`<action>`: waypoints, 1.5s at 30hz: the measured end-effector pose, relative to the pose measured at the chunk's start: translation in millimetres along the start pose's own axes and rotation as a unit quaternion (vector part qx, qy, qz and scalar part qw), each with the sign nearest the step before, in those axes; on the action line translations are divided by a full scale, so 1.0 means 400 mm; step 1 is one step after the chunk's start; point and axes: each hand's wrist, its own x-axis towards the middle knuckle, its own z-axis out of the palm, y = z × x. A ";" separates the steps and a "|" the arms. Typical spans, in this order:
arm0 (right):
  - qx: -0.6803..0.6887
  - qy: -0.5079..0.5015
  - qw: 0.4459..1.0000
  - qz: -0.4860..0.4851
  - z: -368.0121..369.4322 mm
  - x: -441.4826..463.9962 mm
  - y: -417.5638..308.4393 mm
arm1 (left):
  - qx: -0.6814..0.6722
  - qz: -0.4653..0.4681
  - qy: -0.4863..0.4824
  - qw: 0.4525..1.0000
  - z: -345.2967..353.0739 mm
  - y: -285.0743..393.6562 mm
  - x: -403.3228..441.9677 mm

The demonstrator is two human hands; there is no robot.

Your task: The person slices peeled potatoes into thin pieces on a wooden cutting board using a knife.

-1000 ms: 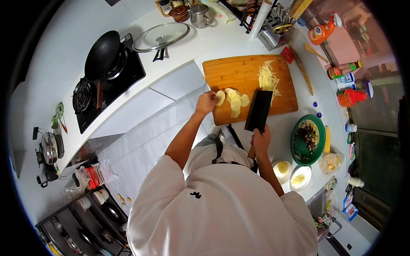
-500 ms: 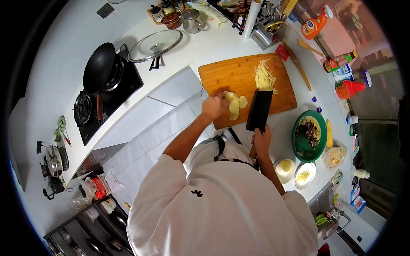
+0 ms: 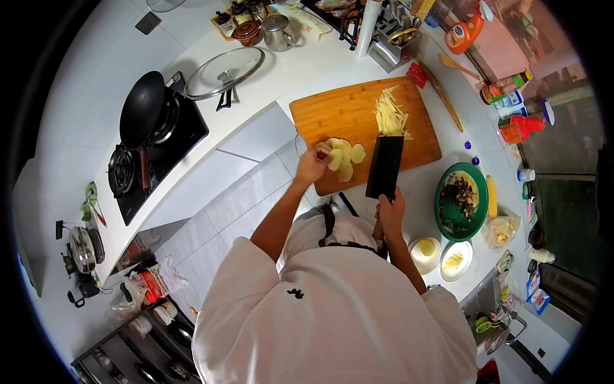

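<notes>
My right hand is wrapped round the handle of a black cleaver, whose blade lies over the right part of the wooden cutting board. Just beyond the blade is a heap of pale yellow shreds. At the board's near left edge, my left hand has its fingers bent together beside several thin round slices. Whether a slice is between those fingers is too small to tell.
Right of the board stand a green bowl with dark pieces, a corn cob and two white dishes. A wok sits on the stove at left, near a glass lid. A knife block stands behind the board.
My left hand moved in over the slices, then back to the board's near left edge, and the slices there now overlap. My right hand still holds the cleaver. The view has shifted slightly.
</notes>
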 end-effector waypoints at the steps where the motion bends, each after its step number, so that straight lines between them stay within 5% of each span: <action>1: -0.007 -0.001 1.000 0.003 0.000 -0.003 -0.007 | 0.056 -0.005 0.001 0.998 -0.034 0.029 0.011; 12: -0.062 -0.075 0.995 -0.014 -0.033 0.022 -0.013 | 0.417 -0.003 -0.083 0.905 -0.076 0.225 0.042; 15: -0.149 -0.085 0.983 -0.072 -0.077 0.035 -0.020 | 0.469 0.069 0.009 0.881 -0.041 0.182 0.045; 18: -0.175 -0.078 0.975 -0.113 -0.112 0.051 -0.019 | 0.423 0.183 -0.007 0.888 -0.033 0.282 0.004; 22: -0.137 -0.101 0.985 -0.037 -0.155 0.053 -0.032 | 0.459 0.107 -0.216 0.855 0.020 0.280 -0.061; 25: -0.242 -0.156 0.941 -0.178 -0.192 0.080 -0.034 | 0.461 0.202 0.005 0.864 0.010 0.261 -0.092; 31: -0.416 -0.258 0.841 -0.228 -0.213 0.111 -0.097 | 0.440 0.044 -0.011 0.897 -0.004 0.185 -0.006; 37: -0.522 -0.265 0.759 -0.286 -0.173 0.169 -0.127 | 0.489 -0.102 -0.068 0.864 -0.013 0.226 0.048; 40: -0.528 -0.248 0.769 -0.262 -0.158 0.167 -0.148 | 0.486 -0.107 -0.050 0.866 -0.013 0.212 0.045; 43: -0.467 -0.207 0.844 -0.162 -0.141 0.116 -0.185 | 0.396 -0.136 -0.041 0.907 -0.028 0.199 0.038; 45: -0.390 -0.183 0.884 -0.183 -0.146 0.110 -0.108 | 0.322 -0.136 -0.029 0.937 -0.046 0.179 0.022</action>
